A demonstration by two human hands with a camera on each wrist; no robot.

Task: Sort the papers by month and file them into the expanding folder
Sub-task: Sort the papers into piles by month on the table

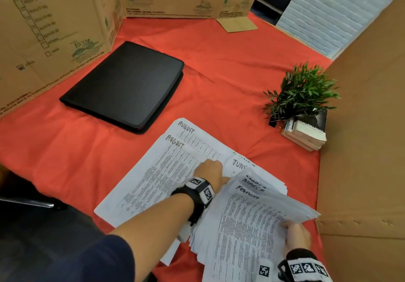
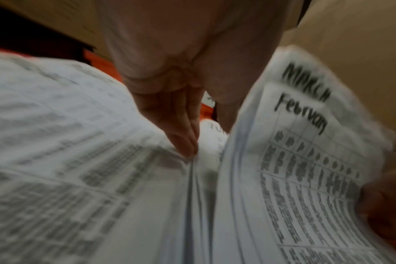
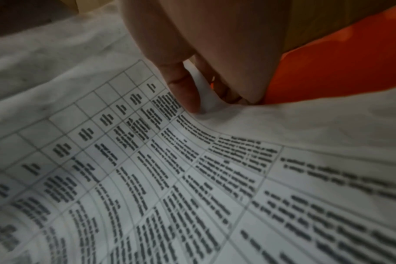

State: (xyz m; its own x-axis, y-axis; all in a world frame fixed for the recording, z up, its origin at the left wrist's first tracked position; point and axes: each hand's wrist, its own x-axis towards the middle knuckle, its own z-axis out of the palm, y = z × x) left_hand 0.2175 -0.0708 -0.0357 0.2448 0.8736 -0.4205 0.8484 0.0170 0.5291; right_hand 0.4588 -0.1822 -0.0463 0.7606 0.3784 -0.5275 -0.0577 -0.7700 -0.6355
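Note:
A closed black expanding folder (image 1: 122, 86) lies at the back left of the red cloth. Two sheets headed AUGUST (image 1: 175, 161) lie flat in front of it, slightly offset. My left hand (image 1: 215, 167) rests on their right edge with straight fingers (image 2: 185, 142) pressing down, its thumb toward a raised stack. My right hand (image 1: 289, 227) pinches the right edge of that stack of papers (image 1: 247, 227), thumb (image 3: 183, 92) on top, lifting it. Its top sheet reads February (image 2: 305, 160), with a March sheet behind. A sheet headed JUNE (image 1: 238, 165) lies flat beneath the lifted stack.
A small green plant (image 1: 302, 97) stands on a short pile of books (image 1: 306, 132) at the right. Cardboard walls (image 1: 54, 29) enclose the red cloth (image 1: 219, 73) on the left, back and right. A loose cardboard piece (image 1: 238, 24) lies at the back.

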